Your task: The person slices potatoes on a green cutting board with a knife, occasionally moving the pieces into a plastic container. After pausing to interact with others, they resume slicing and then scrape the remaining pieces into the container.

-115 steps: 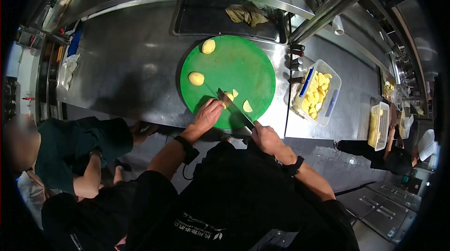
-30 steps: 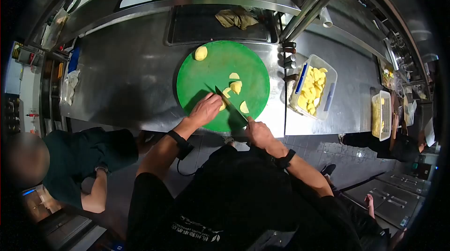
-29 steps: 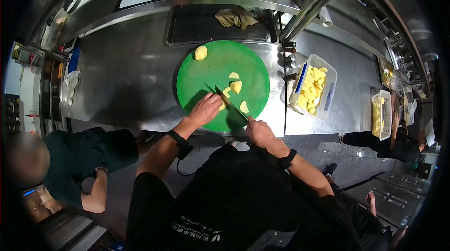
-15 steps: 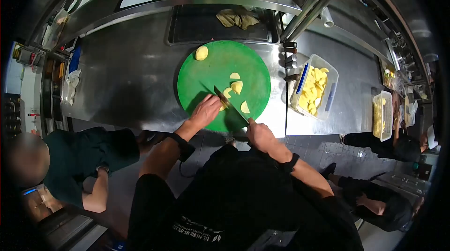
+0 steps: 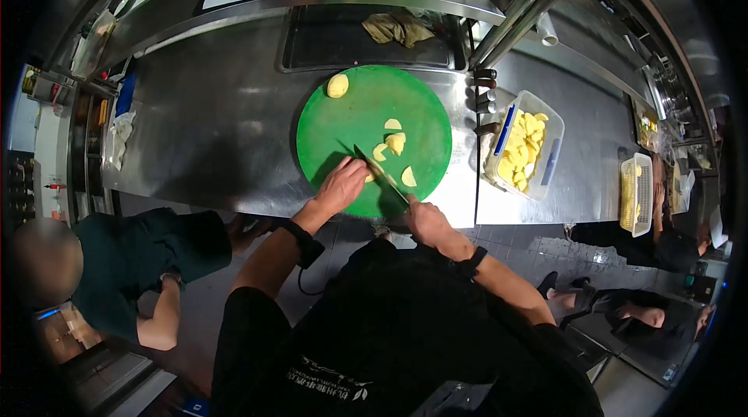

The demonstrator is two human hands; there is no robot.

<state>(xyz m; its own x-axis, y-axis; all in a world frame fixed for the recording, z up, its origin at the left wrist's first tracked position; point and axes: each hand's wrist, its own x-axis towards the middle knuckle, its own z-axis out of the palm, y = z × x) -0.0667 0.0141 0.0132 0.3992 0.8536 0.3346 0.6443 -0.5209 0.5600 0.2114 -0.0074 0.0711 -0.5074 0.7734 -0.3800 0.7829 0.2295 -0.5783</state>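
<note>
Stainless-steel worktop [image 5: 210, 98] stretches across most of my feed, with a black tray [image 5: 327, 35] set along its back edge. Just in front of the tray I see a round green cutting board [image 5: 413, 94], and apart from it to the right, a clear plastic box [image 5: 557, 129] filled with cut potato pieces [image 5: 523, 151]. At the board's near edge, the right hand [image 5: 432, 225] has its fingers clamped around the handle end of a knife [image 5: 382, 172], whose blade slants away and leftward. The left hand [image 5: 341, 186] keeps its bent fingers close together on a potato piece [image 5: 370, 178], mostly hidden from me beside the blade; how firmly they press, I cannot tell. One whole peeled potato [image 5: 337, 85] sits near the board's far-left edge. Beyond and right of the blade lie a potato chunk [image 5: 396, 143] and three thin slices [image 5: 409, 176].
</note>
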